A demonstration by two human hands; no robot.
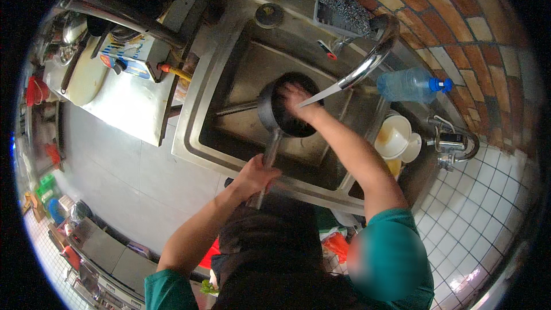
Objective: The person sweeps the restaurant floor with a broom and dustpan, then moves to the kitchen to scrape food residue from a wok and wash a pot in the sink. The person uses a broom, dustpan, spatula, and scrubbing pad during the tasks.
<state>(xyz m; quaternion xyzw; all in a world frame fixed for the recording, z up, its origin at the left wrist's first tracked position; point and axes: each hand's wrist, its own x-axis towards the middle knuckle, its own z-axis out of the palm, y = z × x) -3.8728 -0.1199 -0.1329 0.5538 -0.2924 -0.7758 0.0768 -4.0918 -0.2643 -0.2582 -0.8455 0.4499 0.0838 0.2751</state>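
A dark, long-handled metal pan (265, 105) is held over the basin of a stainless steel sink (258, 168). My left hand (254, 175) is wrapped around its handle, close to the sink's front rim. Inside the pan is my right hand (296, 97), blurred by motion, its fingers against the dark interior. Whether those fingers hold a scrubber or anything else cannot be told. From the curved chrome faucet (373, 58), water (320, 95) streams down onto the right hand and into the pan.
Behind the basin sits a grey basket (333, 19) with steel wool (344, 4). A blue plastic bottle (407, 85) and stacked white bowls (394, 135) stand to the right. A gas stove (129, 58) and a steel counter (133, 110) flank the left. Brick wall (447, 21) rises behind.
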